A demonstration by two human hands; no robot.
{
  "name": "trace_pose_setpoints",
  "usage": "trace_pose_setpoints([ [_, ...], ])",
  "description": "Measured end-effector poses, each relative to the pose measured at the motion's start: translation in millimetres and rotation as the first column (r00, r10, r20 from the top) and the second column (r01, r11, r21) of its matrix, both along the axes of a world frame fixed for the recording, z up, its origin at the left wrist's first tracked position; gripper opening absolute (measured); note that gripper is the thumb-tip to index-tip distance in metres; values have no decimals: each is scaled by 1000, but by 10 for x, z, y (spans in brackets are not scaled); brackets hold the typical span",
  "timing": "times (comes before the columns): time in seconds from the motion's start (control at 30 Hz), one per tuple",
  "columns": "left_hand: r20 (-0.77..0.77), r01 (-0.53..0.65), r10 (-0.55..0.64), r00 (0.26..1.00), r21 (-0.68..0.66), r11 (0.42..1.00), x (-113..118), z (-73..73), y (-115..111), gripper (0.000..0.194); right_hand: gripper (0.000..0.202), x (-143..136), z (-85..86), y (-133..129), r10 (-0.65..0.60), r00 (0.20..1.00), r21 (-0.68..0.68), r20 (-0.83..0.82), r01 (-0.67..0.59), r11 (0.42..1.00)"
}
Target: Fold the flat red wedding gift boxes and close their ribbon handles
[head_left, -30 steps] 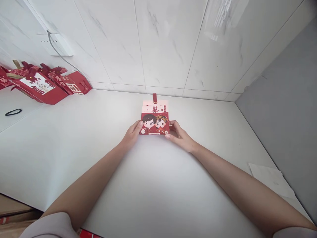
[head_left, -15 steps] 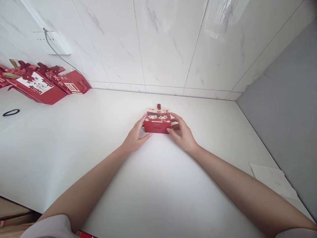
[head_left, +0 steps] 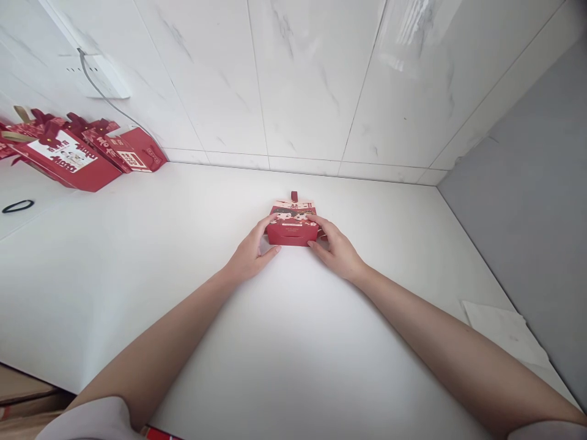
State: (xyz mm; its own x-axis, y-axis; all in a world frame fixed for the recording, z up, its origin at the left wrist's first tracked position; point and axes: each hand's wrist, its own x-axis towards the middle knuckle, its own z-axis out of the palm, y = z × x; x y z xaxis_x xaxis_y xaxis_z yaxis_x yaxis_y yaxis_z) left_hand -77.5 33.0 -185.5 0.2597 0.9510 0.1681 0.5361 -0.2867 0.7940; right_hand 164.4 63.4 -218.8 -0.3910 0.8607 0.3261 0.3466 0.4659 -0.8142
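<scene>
A small red gift box lies on the white table in front of me, its upper face printed with two cartoon figures. A dark red ribbon loop sticks up at its far end. My left hand grips the box's left side, index finger on the upper edge and thumb by the near lower corner. On the right side, my right hand holds it too, with a fingertip on the printed face and the thumb at the near right corner. The other fingers of both hands are partly hidden beside the box.
Several red gift boxes with ribbons stand at the back left against the tiled wall. Near them lies a black elastic loop. A grey cable hangs from a wall socket. White sheets lie along the right edge by a grey panel.
My right index finger has moved from beside the box onto its upper face, and my left index finger onto its upper left edge. The box stays in nearly the same place.
</scene>
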Motion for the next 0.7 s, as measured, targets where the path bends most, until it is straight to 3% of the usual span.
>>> trace_pose_setpoints([
  [0.7,19,-11,10,1000,6,1000,13,14,-9,69,60,3,-13,9,-3,1000,13,10,3,1000],
])
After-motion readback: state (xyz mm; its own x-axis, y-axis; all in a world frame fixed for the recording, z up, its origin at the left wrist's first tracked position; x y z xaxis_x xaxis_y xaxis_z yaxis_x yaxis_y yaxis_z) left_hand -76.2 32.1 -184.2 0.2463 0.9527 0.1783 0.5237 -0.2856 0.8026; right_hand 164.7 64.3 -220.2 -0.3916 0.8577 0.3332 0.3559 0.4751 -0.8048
